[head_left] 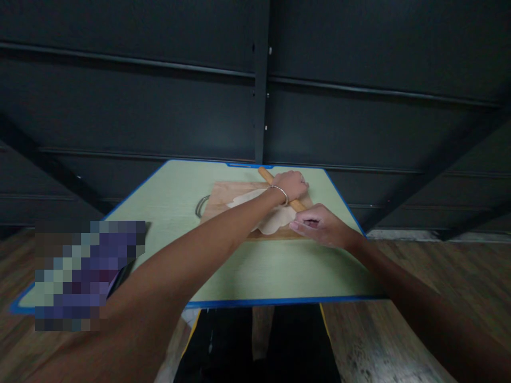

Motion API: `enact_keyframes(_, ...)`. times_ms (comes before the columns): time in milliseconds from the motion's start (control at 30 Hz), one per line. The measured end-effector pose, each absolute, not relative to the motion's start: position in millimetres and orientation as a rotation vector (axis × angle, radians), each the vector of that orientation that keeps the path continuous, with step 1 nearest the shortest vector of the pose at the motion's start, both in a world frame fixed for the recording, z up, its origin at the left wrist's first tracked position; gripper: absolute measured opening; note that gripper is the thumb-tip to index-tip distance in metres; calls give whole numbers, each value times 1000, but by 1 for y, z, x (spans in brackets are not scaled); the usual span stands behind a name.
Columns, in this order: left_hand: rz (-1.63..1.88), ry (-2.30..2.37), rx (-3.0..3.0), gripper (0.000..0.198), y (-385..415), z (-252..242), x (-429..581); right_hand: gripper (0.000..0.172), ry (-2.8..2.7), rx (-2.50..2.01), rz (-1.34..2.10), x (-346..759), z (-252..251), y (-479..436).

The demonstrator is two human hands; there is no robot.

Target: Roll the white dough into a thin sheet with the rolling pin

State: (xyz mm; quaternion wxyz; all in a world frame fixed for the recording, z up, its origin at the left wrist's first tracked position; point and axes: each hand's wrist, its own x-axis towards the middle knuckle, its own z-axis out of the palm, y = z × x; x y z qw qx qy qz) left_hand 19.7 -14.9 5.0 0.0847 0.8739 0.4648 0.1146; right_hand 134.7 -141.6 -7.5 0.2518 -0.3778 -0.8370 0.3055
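Showing nearest, below the table (235,271), is a black shape (223,340) with yellow edges, wood floor (431,266) to the right. The table is pale green with a blue rim; a pixelated thing (91,271) lies at its left, beside the left forearm. Farther in, the right hand (319,226) curls at the pin's near end, fingertips at the dough's edge; whether its grip is clamped on either, I cannot tell. The dough (275,221) lies spread flat on a wooden board (223,197) with a metal handle (199,206) on its left. Beyond, the braceleted left hand (291,184) rests over the pin (266,175), its grip hidden from view. The pin slants across the dough, its far end bare. Behind stands a dark panelled wall (159,106).
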Motion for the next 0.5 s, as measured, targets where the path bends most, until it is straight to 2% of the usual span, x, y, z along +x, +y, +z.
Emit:
enact_keyframes(133,319,1416,2639,48,-17,3,20,55,-2159,-1123,892,135,-7,-141)
enact_keyframes(333,55,1386,2740,43,-7,5,-8,40,-1995,-1162,858,142,-3,-131)
enact_keyframes(500,98,1579,2733,59,1,5,-49,32,-1864,-1170,731,146,-8,-102)
